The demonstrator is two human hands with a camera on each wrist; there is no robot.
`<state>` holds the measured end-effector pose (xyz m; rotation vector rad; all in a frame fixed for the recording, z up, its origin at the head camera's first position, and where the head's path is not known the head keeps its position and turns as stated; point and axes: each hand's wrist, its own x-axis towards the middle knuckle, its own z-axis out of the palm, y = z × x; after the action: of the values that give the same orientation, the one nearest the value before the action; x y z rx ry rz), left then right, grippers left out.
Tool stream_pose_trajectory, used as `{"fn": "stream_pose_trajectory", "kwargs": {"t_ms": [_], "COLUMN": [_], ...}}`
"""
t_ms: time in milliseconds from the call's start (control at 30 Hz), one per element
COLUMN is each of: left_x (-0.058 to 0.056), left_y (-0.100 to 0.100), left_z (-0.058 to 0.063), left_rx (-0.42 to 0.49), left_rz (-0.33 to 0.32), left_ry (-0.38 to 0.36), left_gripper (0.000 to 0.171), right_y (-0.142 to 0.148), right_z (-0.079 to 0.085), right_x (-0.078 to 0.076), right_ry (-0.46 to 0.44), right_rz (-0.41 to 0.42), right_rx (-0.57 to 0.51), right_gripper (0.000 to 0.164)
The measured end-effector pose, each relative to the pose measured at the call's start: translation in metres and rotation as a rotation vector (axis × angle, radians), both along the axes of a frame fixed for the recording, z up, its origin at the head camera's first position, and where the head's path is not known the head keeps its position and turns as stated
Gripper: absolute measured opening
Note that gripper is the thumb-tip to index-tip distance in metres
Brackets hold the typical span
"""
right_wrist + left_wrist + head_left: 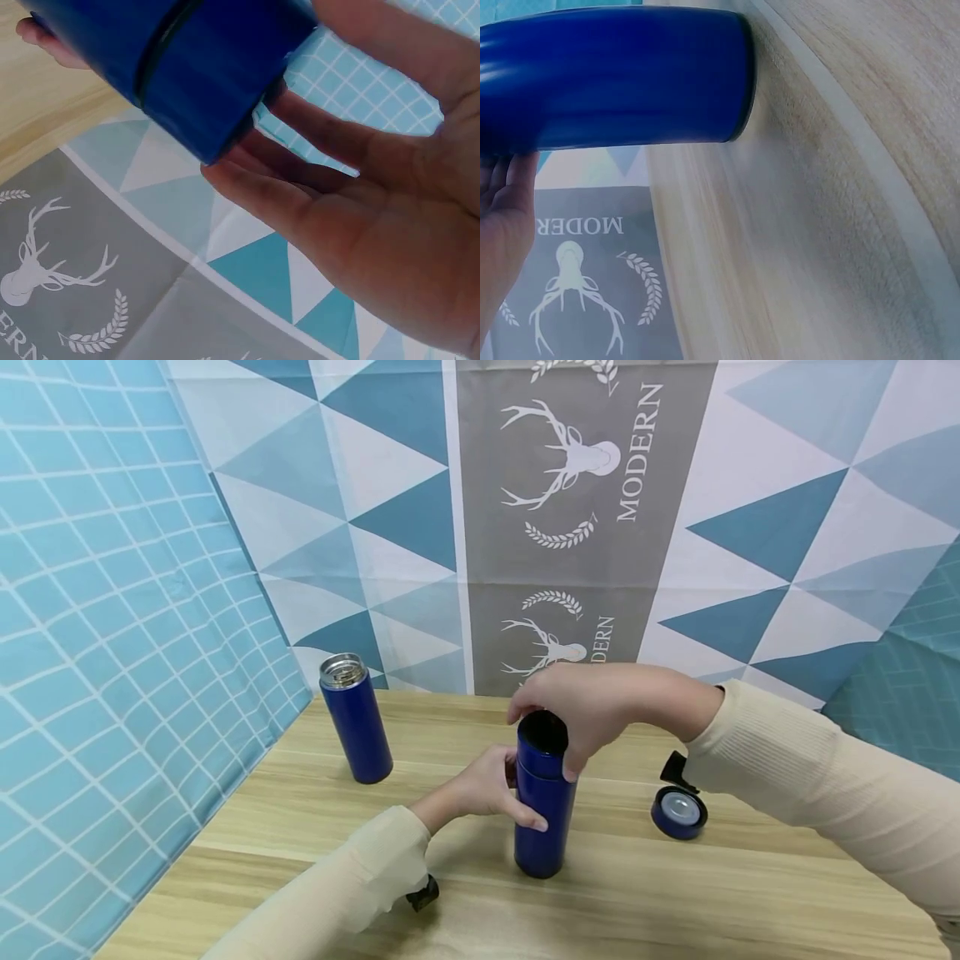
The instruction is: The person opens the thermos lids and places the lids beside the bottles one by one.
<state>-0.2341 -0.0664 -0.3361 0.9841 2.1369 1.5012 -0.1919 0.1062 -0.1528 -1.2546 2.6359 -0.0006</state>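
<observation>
A blue thermos bottle (542, 839) stands upright on the wooden table, its blue lid (538, 765) with a black top seated on the body. My left hand (487, 785) grips the body from the left, thumb across the front and the other fingers behind. From above, my right hand (592, 702) holds the lid at its rim, thumb on the near right side and fingers at the far left edge. In the right wrist view a dark seam runs between lid (217, 82) and body. The left wrist view shows the bottle's base (742, 82) at the table.
At the back left a second blue thermos (360, 731) stands uncovered, its steel neck showing. A loose blue lid (679, 812) lies on the right with its pale inner side up. Patterned cloth (397, 485) hangs behind the table (675, 902), with blue checked cloth (112, 610) along the left.
</observation>
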Motion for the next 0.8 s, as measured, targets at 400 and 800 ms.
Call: {"fn": "stream_pose_trajectory", "kwargs": {"t_ms": [400, 800], "left_x": [0.001, 0.001], "left_y": [0.001, 0.000], "left_z": [0.000, -0.001], "left_rx": [0.003, -0.019], "left_rz": [0.024, 0.047], "left_ry": [-0.012, 0.005], "left_gripper": [0.059, 0.058], "right_y": [0.011, 0.011], "right_z": [0.000, -0.006], "right_x": [0.004, 0.004], "right_ry": [-0.011, -0.007], "right_rz": [-0.076, -0.160], "right_rx": [-0.106, -0.195], "right_gripper": [0.063, 0.039]}}
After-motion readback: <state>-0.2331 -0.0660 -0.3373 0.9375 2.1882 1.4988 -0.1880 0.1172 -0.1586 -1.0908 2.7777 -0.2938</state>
